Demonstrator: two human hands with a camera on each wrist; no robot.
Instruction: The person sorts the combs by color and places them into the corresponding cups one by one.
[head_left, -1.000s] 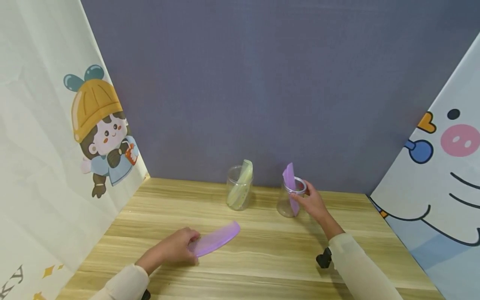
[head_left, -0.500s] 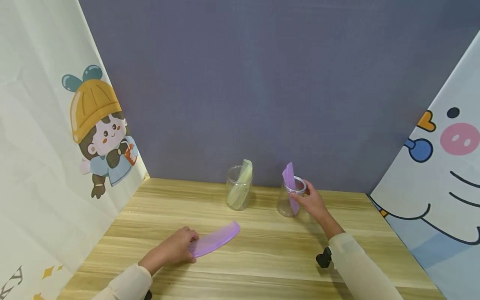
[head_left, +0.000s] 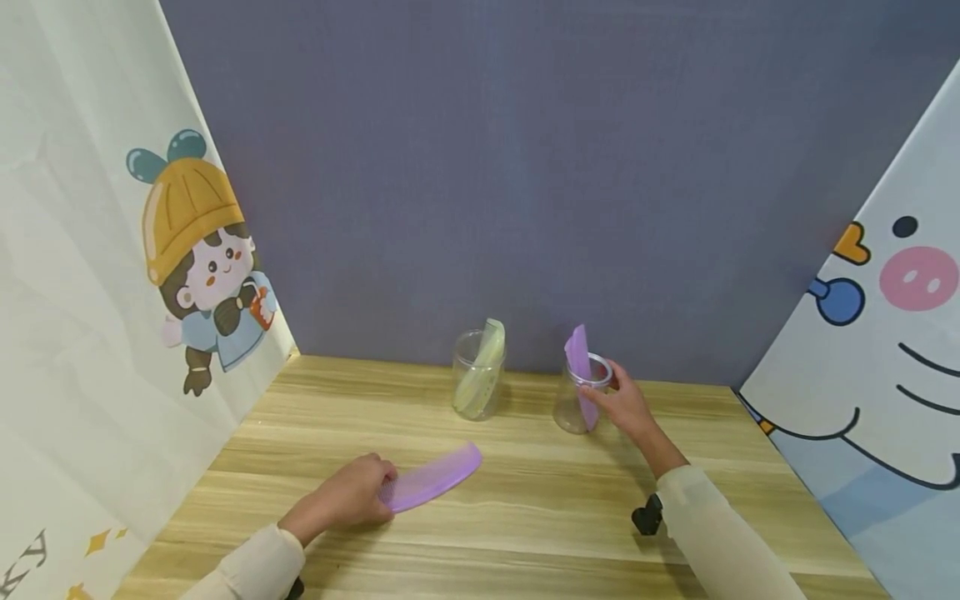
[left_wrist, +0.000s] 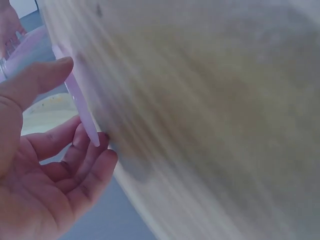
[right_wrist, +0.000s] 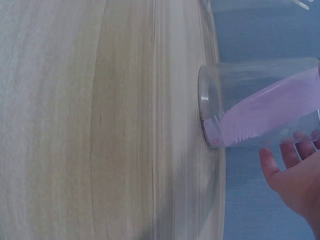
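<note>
In the head view, my left hand [head_left: 352,493] pinches one end of a purple comb [head_left: 435,478] low over the table. The left wrist view shows this comb [left_wrist: 84,110] edge-on between thumb and fingers. Further back on the right, my right hand [head_left: 628,410] holds a clear jar [head_left: 564,414] near its rim. Purple comb pieces lean inside that jar and stick out above it; how many cannot be told. Through the wall, the right wrist view shows a purple comb [right_wrist: 270,107] with its teeth.
A second clear jar [head_left: 461,379] stands left of the held one, with a pale green comb [head_left: 483,375] leaning in it. Both jars are near the back of the wooden table [head_left: 525,517]. A grey-blue wall [head_left: 480,183] rises behind; printed white panels [head_left: 67,275] flank it.
My left hand and its comb have shifted very slightly. The right hand and the jars stay where they were.
</note>
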